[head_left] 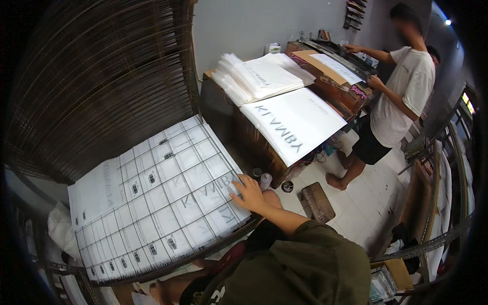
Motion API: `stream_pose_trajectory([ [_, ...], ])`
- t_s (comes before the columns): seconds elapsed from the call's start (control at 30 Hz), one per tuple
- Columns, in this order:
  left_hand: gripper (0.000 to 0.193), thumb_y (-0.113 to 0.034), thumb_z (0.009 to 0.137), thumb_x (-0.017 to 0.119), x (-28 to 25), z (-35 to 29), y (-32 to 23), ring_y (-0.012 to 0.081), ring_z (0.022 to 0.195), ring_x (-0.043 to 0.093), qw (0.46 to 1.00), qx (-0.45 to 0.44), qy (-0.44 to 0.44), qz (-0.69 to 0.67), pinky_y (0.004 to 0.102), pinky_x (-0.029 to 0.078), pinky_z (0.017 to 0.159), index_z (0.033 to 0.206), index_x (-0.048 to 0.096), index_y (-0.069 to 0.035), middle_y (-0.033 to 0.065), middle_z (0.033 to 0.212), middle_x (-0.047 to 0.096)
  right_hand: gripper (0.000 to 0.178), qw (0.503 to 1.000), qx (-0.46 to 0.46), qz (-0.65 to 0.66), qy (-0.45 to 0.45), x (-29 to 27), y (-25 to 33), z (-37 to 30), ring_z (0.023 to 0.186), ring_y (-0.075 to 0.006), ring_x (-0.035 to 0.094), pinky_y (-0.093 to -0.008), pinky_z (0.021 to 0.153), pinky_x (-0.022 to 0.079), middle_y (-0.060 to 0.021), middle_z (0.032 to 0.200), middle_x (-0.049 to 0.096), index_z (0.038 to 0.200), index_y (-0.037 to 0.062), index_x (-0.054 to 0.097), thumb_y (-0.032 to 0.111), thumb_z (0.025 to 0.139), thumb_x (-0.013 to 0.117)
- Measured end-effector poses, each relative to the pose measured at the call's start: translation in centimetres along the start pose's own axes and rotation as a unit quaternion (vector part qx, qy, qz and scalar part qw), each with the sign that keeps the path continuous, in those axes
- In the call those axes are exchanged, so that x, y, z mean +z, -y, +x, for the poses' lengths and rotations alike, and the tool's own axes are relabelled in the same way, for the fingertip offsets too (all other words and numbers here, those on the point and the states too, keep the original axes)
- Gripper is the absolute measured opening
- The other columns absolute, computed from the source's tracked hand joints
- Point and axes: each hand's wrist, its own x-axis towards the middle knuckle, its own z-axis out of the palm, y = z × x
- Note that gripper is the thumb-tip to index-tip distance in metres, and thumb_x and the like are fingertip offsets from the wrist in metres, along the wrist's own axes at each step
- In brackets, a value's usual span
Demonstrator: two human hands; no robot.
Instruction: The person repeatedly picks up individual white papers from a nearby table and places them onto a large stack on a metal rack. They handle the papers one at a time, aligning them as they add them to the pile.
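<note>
My right hand reaches from an olive sleeve over the right edge of a wire drying rack. Its fingers are spread, and it appears to hold nothing. Beneath the fingers lie white printed sheets with large dark letters, seen through the wire grid. Whether the fingertips touch the wire or the sheet, I cannot tell. At the lower edge, beside the rack's near side, what looks like my left hand shows only in part; its fingers are not clear.
Raised wire racks lean upright behind the sheets. A wooden table bears a stack of white sheets and one large printed sheet. At a printing bench, another person works with both hands. A brown block sits on the tiled floor.
</note>
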Motion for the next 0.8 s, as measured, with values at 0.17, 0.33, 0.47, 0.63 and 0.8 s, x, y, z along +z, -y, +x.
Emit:
stream_pose_trajectory([
  [0.17,0.043,-0.036,0.074,0.062,0.2,0.1,-0.4,0.0419,0.095,0.064,0.999,0.007,0.034,0.018,0.0497,0.049,0.083,0.097,0.071,-0.002,0.0221,0.098,0.068,0.046,1.000,-0.015,0.004,-0.012,-0.1,-0.1,-0.3,0.122,-0.0378,0.043,-0.0477,0.098,0.036,-0.0203,0.130,0.046,0.119,0.0055,0.058,0.035,0.083,0.065],
  [0.33,0.045,-0.039,0.072,0.062,0.6,0.8,2.9,0.0406,0.093,0.065,0.998,-0.014,0.036,0.056,0.0496,0.050,0.081,0.096,0.071,-0.001,0.0218,0.099,0.068,0.046,1.000,-0.012,0.012,-0.008,-0.1,0.2,-0.2,0.122,-0.0372,0.042,-0.0472,0.098,0.035,-0.0202,0.130,0.046,0.119,0.0056,0.059,0.035,0.084,0.065],
  [0.47,0.046,-0.038,0.072,0.064,0.7,1.6,2.4,0.0404,0.092,0.065,0.999,-0.018,0.031,0.006,0.0497,0.050,0.081,0.096,0.071,0.000,0.0230,0.099,0.068,0.044,1.000,-0.012,0.003,-0.010,-0.4,0.2,0.1,0.124,-0.0363,0.041,-0.0463,0.100,0.033,-0.0192,0.130,0.047,0.118,0.0061,0.060,0.036,0.085,0.064],
  [0.63,0.041,-0.036,0.076,0.066,-0.1,-0.3,-1.3,0.0419,0.091,0.065,0.996,-0.026,-0.045,0.073,0.0507,0.051,0.081,0.095,0.071,0.000,0.0225,0.095,0.069,0.038,0.996,-0.073,0.019,-0.049,-0.8,0.3,0.4,0.118,-0.0348,0.046,-0.0474,0.096,0.037,-0.0165,0.125,0.051,0.114,0.0074,0.062,0.032,0.084,0.065],
  [0.8,0.037,-0.035,0.080,0.065,-0.1,-0.5,-1.7,0.0412,0.091,0.065,0.997,-0.050,0.023,0.051,0.0504,0.050,0.082,0.095,0.071,-0.002,0.0214,0.094,0.069,0.033,0.986,-0.073,0.124,-0.088,-2.7,2.5,-0.6,0.104,-0.0296,0.058,-0.0376,0.086,0.047,-0.0136,0.117,0.058,0.108,0.0070,0.066,0.018,0.078,0.073],
])
